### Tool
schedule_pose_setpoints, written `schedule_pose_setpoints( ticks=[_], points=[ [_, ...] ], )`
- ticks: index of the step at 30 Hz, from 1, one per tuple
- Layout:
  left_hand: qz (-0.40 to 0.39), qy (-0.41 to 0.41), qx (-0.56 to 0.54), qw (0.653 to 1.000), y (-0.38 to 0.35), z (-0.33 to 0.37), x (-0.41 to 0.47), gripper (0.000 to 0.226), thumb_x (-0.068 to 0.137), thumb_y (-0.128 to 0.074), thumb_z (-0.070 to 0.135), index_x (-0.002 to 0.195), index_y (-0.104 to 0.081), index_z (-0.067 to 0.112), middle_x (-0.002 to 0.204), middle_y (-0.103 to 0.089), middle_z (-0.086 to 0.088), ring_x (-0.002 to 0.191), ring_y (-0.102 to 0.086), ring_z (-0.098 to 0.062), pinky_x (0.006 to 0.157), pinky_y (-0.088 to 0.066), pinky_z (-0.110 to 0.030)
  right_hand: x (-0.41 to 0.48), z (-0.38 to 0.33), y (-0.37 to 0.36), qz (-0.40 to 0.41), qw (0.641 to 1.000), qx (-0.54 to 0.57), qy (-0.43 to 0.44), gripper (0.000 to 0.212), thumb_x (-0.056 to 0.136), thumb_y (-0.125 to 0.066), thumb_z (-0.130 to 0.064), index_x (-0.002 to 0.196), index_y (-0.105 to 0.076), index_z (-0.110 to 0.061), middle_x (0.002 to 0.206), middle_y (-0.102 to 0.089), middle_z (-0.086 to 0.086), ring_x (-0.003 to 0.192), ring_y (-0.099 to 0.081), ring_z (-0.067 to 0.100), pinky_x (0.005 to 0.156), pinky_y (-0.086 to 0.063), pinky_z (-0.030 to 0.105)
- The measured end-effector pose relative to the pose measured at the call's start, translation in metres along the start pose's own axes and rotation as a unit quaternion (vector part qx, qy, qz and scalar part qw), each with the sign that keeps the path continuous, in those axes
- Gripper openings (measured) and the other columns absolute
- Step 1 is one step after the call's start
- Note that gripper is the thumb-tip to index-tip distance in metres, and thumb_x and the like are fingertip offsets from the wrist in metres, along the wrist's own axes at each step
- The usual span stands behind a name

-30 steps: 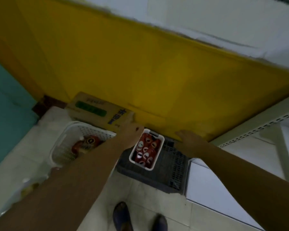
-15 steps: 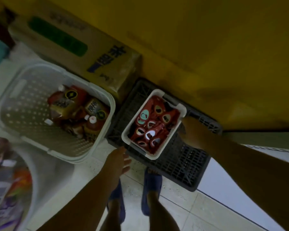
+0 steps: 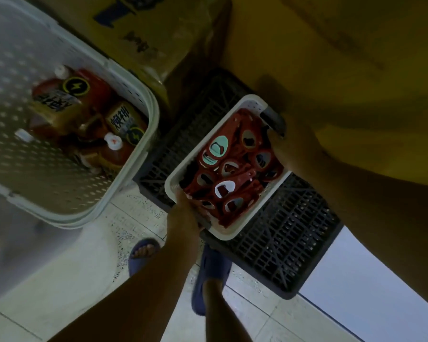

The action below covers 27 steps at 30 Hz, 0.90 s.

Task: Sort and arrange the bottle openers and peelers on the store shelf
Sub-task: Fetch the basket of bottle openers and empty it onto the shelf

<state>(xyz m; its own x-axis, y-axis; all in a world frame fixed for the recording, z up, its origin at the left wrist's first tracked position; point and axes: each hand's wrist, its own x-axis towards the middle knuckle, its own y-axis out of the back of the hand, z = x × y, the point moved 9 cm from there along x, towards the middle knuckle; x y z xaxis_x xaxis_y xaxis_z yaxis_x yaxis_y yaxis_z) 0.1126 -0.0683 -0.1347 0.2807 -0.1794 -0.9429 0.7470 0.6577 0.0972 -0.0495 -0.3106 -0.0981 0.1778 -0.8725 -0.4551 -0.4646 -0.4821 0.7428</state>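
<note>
A small white tray (image 3: 251, 103) full of red carded bottle openers (image 3: 235, 174), one with a teal card, sits on a dark grey slatted crate (image 3: 277, 243) on the floor. My left hand (image 3: 183, 215) grips the tray's near end, with fingers curled over the rim. At the tray's far right end, my right hand (image 3: 294, 146) holds the rim beside a dark handle piece. No peelers can be made out.
A large white perforated basket (image 3: 134, 154) holding bottled drinks stands to the left. Behind it lies a yellow cardboard box (image 3: 163, 33). A yellow panel rises at the back right. My feet in blue slippers stand on the tiled floor below the crate.
The view has dropped closer to the tray. My left hand moved up from the floor side and took the tray's near end; my right hand closed on its far end.
</note>
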Motion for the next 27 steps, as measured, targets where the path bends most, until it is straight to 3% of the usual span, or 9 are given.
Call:
schedule_pose_setpoints(
  ticks=[7,13,15,16,18,21,23,25,27],
  points=[
    [-0.045,0.033,-0.033,0.998,-0.004,0.011,-0.007,0.050,0.100,-0.033,0.047,0.081,-0.058,0.008,0.055,-0.063,-0.005,0.066,-0.061,-0.021,0.069,-0.053,-0.033,0.004,-0.001,0.005,-0.011,0.994,0.083,-0.066,0.015,0.096,-0.051,-0.030,0.100,-0.056,-0.017,0.070,-0.044,-0.002,0.060,-0.042,0.015,0.053,-0.033,0.027],
    [-0.038,0.054,-0.073,0.995,0.012,0.038,-0.048,0.058,0.100,-0.035,0.044,0.134,-0.048,-0.001,0.121,-0.056,-0.033,0.110,-0.059,-0.041,0.093,-0.047,-0.045,-0.029,-0.014,0.022,-0.053,0.987,0.105,-0.106,0.044,0.096,-0.050,-0.041,0.061,-0.029,-0.024,0.060,-0.025,0.002,0.054,-0.030,0.020,0.065,-0.034,0.040],
    [-0.033,0.039,-0.076,0.996,0.028,0.043,-0.063,0.058,0.096,-0.039,0.050,0.121,-0.059,0.002,0.091,-0.065,-0.032,0.071,-0.063,-0.034,0.071,-0.049,-0.033,-0.054,-0.020,0.031,-0.062,0.983,0.113,-0.128,0.029,0.095,-0.049,-0.046,0.073,-0.050,-0.027,0.072,-0.046,0.004,0.067,-0.047,0.023,0.079,-0.044,0.047],
    [-0.027,0.035,-0.074,0.996,0.036,0.045,-0.073,0.051,0.094,-0.042,0.053,0.093,-0.065,0.007,0.060,-0.065,-0.023,0.052,-0.052,-0.023,0.059,-0.042,-0.027,-0.064,-0.027,0.036,-0.068,0.983,0.118,-0.122,0.033,0.093,-0.048,-0.051,0.082,-0.060,-0.022,0.079,-0.055,0.007,0.074,-0.054,0.027,0.082,-0.046,0.047],
    [0.005,0.013,-0.064,0.998,0.059,0.058,-0.096,0.053,0.094,-0.045,0.051,0.061,-0.055,0.011,0.038,-0.049,-0.003,0.046,-0.042,-0.017,0.056,-0.036,-0.026,-0.084,-0.052,0.058,-0.075,0.986,0.118,-0.094,0.043,0.083,-0.046,-0.060,0.057,-0.054,-0.026,0.055,-0.049,0.000,0.052,-0.046,0.024,0.061,-0.040,0.040],
    [-0.013,-0.019,-0.063,0.998,0.080,0.098,-0.146,0.053,0.098,-0.038,0.048,0.096,-0.067,0.003,0.078,-0.071,-0.025,0.077,-0.065,-0.036,0.076,-0.052,-0.039,-0.112,-0.109,0.089,-0.096,0.986,0.121,-0.062,0.052,0.092,-0.045,-0.049,0.045,-0.034,-0.028,0.035,-0.031,-0.007,0.035,-0.030,0.010,0.049,-0.026,0.026],
    [-0.037,-0.054,-0.096,0.993,0.099,0.132,-0.187,0.053,0.100,-0.032,0.044,0.112,-0.058,0.000,0.105,-0.058,-0.036,0.080,-0.069,-0.038,0.073,-0.058,-0.036,-0.128,-0.150,0.114,-0.078,0.988,0.126,-0.036,0.052,0.098,-0.043,-0.039,0.051,-0.036,-0.019,0.039,-0.033,-0.008,0.040,-0.032,0.012,0.049,-0.027,0.024],
    [-0.036,-0.088,-0.121,0.988,0.128,0.157,-0.221,0.045,0.102,-0.029,0.044,0.085,-0.058,0.013,0.057,-0.064,-0.027,0.035,-0.053,-0.019,0.037,-0.043,-0.019,-0.140,-0.198,0.134,-0.070,0.985,0.156,-0.014,0.053,0.098,-0.043,-0.039,0.053,-0.033,-0.015,0.041,-0.031,-0.007,0.044,-0.031,0.016,0.052,-0.028,0.027],
    [-0.010,-0.126,-0.140,0.982,0.166,0.178,-0.256,0.049,0.102,-0.029,0.043,0.068,-0.048,0.013,0.036,-0.044,-0.003,0.030,-0.036,-0.012,0.036,-0.027,-0.017,-0.156,-0.256,0.153,-0.065,0.980,0.188,0.015,0.051,0.099,-0.044,-0.035,0.054,-0.037,-0.013,0.046,-0.038,-0.003,0.050,-0.038,0.019,0.057,-0.031,0.029]
  ],
)
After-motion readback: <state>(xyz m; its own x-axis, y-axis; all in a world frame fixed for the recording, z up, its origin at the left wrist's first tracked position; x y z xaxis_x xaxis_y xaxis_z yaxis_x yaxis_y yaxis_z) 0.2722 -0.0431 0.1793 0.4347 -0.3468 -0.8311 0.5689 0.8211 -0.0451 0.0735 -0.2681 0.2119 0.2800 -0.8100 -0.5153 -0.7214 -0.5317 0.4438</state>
